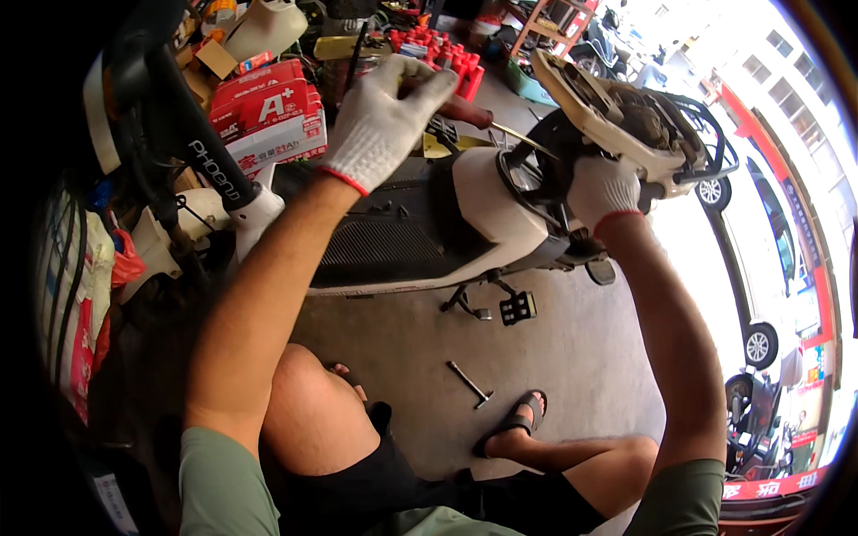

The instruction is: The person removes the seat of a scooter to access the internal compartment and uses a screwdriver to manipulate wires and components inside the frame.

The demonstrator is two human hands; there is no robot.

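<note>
My left hand (386, 121), in a white knit glove with a red cuff, is closed round the dark red handle of a screwdriver (467, 113). Its metal shaft points right, toward the dark opening at the rear of a white and black electric scooter (496, 192). My right hand (608, 192), gloved the same way, is at that opening, just below a cream-coloured rear body piece (617, 125) that stands tilted up. The right fingers are hidden among the parts. On the ribbed black footboard (384, 239) lie a few small dark pieces.
On the floor lies a T-handled tool (470, 384), with the scooter's pedal (517, 308) above it. Red and white battery cartons (271, 116) and red bottles (438, 49) crowd the back. A cluttered basket (71, 277) stands left; parked vehicles are outside at right.
</note>
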